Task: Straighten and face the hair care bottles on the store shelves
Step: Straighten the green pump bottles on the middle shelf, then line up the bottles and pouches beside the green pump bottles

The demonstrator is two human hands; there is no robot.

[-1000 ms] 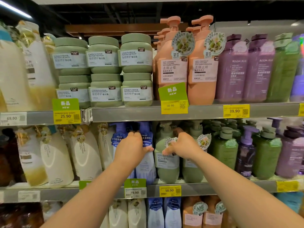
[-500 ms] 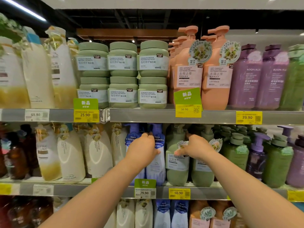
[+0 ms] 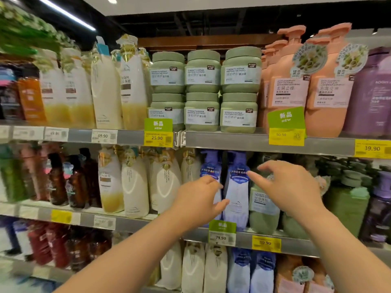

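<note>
Two tall lilac-blue bottles stand side by side on the middle shelf, the left one (image 3: 210, 168) and the right one (image 3: 236, 195). My left hand (image 3: 196, 204) is cupped in front of the left bottle's lower body, thumb and fingers apart, not clearly gripping. My right hand (image 3: 292, 187) hovers with its fingers spread in front of a green pump bottle (image 3: 262, 210). Its forefinger points left, close to the right blue bottle's label. Both blue bottles are upright with labels facing out.
Cream bottles (image 3: 135, 187) and brown bottles (image 3: 57, 180) fill the middle shelf to the left, dark green and purple pump bottles (image 3: 349, 199) the right. Above are stacked green jars (image 3: 202, 89) and orange pump bottles (image 3: 283, 85). The shelf edge (image 3: 296, 242) carries price tags.
The view has swung left. My right hand has come off the green bottle and opened. My left hand has slid down from the blue bottles' tops to the left bottle's lower body.
</note>
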